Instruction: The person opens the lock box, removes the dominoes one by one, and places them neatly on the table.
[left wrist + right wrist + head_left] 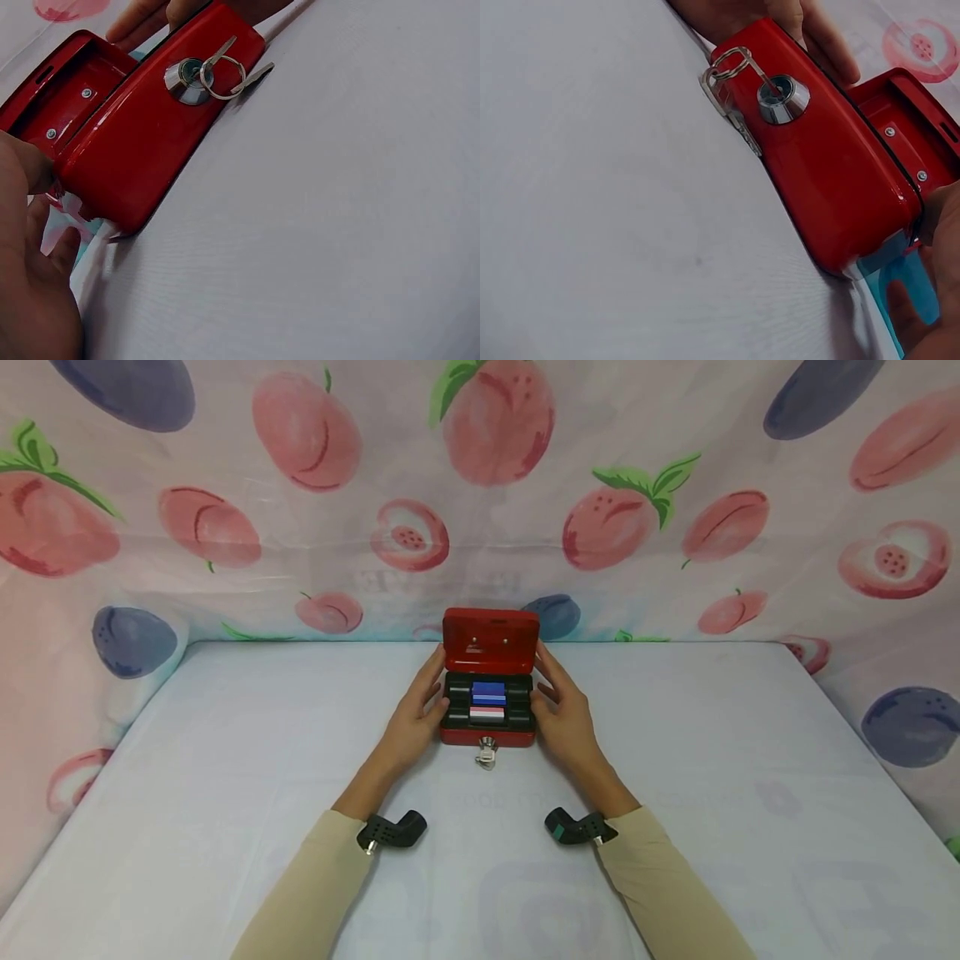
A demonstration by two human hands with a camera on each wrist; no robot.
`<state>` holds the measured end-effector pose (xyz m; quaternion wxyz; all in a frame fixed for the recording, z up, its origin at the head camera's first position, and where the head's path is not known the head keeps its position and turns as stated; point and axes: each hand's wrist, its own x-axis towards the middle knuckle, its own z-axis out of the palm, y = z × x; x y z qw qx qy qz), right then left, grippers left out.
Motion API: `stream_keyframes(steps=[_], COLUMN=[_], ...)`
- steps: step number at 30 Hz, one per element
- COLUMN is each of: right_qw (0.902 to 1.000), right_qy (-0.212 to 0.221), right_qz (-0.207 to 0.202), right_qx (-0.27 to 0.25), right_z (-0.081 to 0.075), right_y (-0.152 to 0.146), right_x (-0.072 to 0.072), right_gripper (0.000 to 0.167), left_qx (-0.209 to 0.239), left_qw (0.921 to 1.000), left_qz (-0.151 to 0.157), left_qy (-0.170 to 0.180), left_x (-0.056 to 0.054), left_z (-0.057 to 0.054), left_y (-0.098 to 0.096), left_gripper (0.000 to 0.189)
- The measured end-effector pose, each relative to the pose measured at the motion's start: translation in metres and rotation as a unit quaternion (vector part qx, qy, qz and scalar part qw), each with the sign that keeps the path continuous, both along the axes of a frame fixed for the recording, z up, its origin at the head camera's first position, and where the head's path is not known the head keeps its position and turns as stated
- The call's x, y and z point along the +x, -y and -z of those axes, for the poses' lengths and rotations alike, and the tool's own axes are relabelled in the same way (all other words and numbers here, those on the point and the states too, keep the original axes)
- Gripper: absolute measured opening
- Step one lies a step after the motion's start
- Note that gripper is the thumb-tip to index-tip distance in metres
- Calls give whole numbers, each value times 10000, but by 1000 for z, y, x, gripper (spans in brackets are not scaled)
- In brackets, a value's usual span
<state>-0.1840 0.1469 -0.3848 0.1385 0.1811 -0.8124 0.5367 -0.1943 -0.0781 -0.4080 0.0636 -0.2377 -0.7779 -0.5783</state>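
Two hands flank one red cash box [453,737], which sits on the white-covered bench [225,827] with its lid [491,643] up. Left hand [408,722]: on the box's left side, thumb [34,169] at the upper edge, fingers [427,672] loosely spread and pointing forward past the side. Right hand [566,722] mirrors that on the right, thumb [933,214] at the edge, fingers [557,672] also spread. So box = between the two sets of fingers. Wrist views: thumbs on or right at the edge, lower fingers apart from the side walls; exact contact at the lid not clear. Black tray [458,714] inside; blue bars [489,693] in its middle, pink-and-white bar [487,714] nearer the front. Silver lock [487,742] on the front wall, key inserted, key ring [223,96] hanging off it with a second key [259,77].
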Motion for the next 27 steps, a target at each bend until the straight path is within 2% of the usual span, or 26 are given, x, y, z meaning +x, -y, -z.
stream_keyframes(steps=[4,11,17,18,24,25,27], right_qw=[9998,9987,9983,9983,9984,9985,9988], right_qy=[159,480,545,545,535,526,466], right_qz=[-1,21,-66,-78,-84,-68,-12], right_qx=[86,161,198,197,149,141,151], right_z=[-2,-5,-6,-6,-4,0,10], right_y=[1,1,0,0,0,-1,-3], right_x=[1,3,2,2,1,-2,-8], right_gripper=[65,66,66,66,66,67,68], left_qx=[88,242,263,276,165,121,72], left_qw=[9996,9983,9974,9973,9978,9983,9993], left_qz=[58,199,245,265,227,173,56], left_qy=[279,491,628,632,600,541,367], left_x=[-8,-8,-9,-8,5,7,8], left_z=[12,13,12,11,-14,-17,-17], left_y=[1,2,2,2,-1,-1,-1], left_gripper=[73,75,76,75,70,69,69])
